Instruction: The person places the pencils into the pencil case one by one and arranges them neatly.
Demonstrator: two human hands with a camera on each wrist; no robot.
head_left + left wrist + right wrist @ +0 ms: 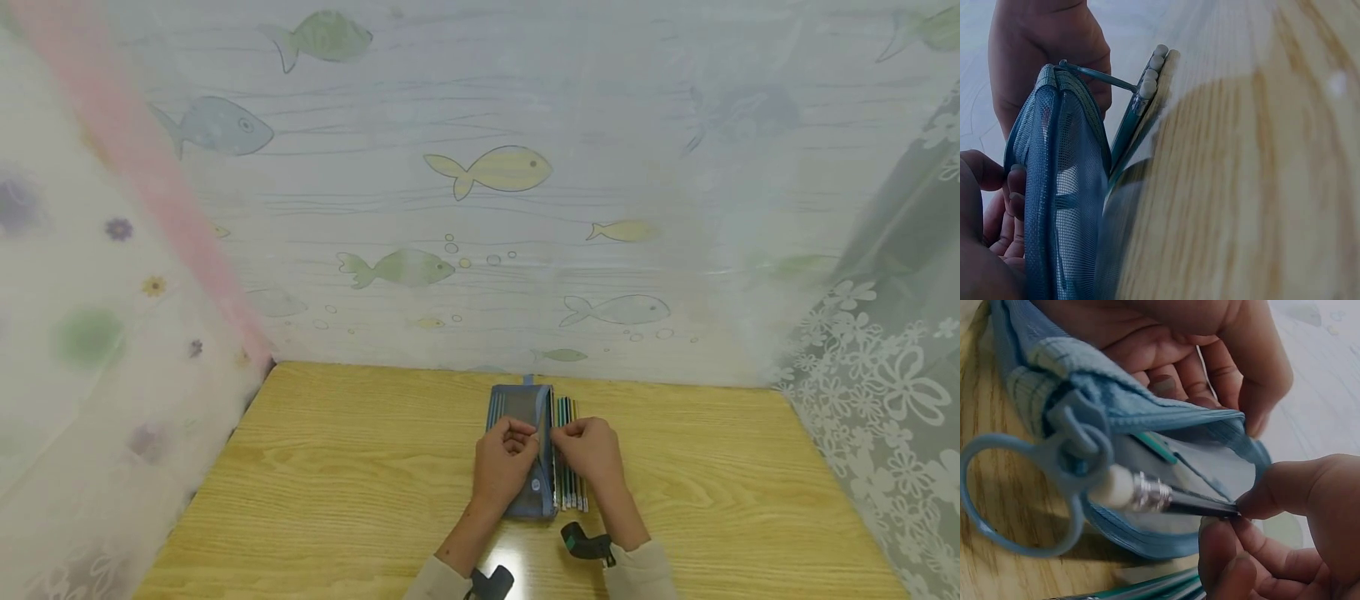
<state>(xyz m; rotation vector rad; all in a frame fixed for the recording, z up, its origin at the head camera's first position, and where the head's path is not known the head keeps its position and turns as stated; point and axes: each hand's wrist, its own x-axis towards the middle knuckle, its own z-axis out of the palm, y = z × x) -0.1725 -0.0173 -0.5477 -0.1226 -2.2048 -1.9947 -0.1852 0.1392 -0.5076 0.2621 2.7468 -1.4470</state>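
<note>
A blue mesh zip pencil case (pixel 517 402) lies lengthwise on the table, its zipped edge parted on the right side. My left hand (pixel 502 467) pinches the upper edge of that opening between thumb and finger. In my right hand (pixel 596 450), thumb and fingers pinch a black pencil (pixel 1194 504) with a white eraser, which lies at the mouth of the case. A teal pencil (pixel 1155 447) shows inside through the gap. Beside the case, under the right hand, lies a row of several pencils (pixel 577 498), eraser ends toward me. The left wrist view shows their erasers (pixel 1149 86) too.
A round ring pull (pixel 1077 528) hangs at the near end of the zip. The wood-grain table (pixel 360 483) stretches to both sides. Behind it hangs a fish-print curtain (pixel 480 275), with a lace-flower curtain (pixel 900 400) at the right.
</note>
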